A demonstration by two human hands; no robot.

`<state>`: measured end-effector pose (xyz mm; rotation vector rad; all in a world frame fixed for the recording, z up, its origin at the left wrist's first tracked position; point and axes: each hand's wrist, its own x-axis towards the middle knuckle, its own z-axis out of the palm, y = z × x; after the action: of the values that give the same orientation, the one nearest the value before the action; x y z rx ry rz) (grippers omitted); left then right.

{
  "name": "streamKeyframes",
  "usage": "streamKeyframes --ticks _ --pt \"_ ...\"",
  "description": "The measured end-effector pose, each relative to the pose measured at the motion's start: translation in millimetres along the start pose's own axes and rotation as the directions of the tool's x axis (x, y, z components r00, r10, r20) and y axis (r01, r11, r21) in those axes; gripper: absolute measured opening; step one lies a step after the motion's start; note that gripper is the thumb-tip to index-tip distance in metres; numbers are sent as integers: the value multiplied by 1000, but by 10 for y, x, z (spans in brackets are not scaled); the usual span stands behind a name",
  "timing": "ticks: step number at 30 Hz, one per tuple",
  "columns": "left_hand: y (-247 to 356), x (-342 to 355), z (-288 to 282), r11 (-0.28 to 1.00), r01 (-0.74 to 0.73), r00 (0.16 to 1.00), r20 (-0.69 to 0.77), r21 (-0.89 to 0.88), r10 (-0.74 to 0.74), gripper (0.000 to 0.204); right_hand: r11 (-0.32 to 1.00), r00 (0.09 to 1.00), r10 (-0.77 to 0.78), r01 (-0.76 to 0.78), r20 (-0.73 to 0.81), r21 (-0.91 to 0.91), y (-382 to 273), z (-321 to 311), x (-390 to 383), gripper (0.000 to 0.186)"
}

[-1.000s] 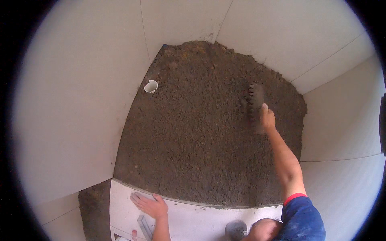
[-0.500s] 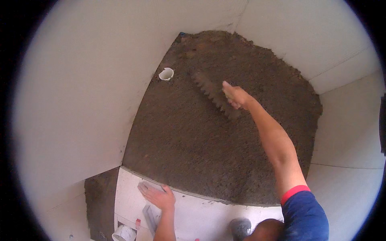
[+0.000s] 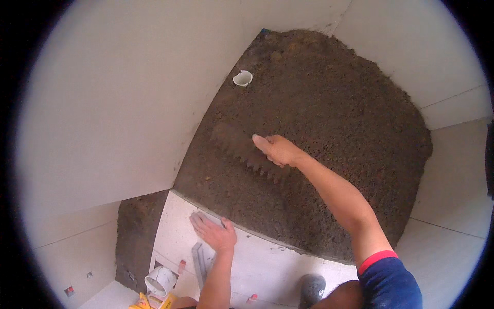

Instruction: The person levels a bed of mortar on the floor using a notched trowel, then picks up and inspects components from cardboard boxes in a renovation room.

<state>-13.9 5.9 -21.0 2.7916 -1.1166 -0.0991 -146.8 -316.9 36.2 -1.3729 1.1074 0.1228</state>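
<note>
My right hand (image 3: 278,150) is closed round the handle of a notched trowel (image 3: 237,148), whose dark toothed blade lies on the brown mortar bed (image 3: 339,113). The blade is coated in the same colour, so its outline blends in. My left hand (image 3: 215,232) rests flat on the pale floor tile (image 3: 267,262), fingers stretched toward the mortar's near edge. Beside the left wrist a grey flat-bar tool (image 3: 199,260) lies on the tile, partly covered by the forearm. Beyond the trowel, a white pipe end (image 3: 243,78) sticks up from the mortar.
Large pale wall tiles (image 3: 123,103) rise on the left, at the back and on the right. Another white pipe (image 3: 160,280) stands at the lower left, by a yellow object (image 3: 152,301). Small red pieces (image 3: 181,266) sit at tile joints. A shoe (image 3: 312,289) is on the tile.
The trowel and my right hand have come nearer and to the left, from beside the pipe end to the near side of it. My left hand stays on the tile; the view has shifted slightly.
</note>
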Motion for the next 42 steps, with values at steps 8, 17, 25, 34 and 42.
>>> streamKeyframes --ticks 8,17,25,34,42 --pt "96 56 -150 998 -1 1000 -9 -67 0 81 887 636 307 80 -708 456 1064 -987 -832 60" --pt "-43 10 -106 999 18 1000 -20 -27 -19 82 941 900 246 -133 -360 311 166 337 -434 57" --pt "9 51 -136 997 -9 1000 -24 -80 7 82 997 994 76 -73 79 -30 -271 1045 -331 71" --pt "28 55 -123 998 5 1000 -3 -57 -5 83 646 870 -466 458 160 -611 134 1214 -534 42" --pt "42 75 -181 999 19 1000 20 -43 -18 82 694 818 -546 324 -178 -643 -226 455 117 42"
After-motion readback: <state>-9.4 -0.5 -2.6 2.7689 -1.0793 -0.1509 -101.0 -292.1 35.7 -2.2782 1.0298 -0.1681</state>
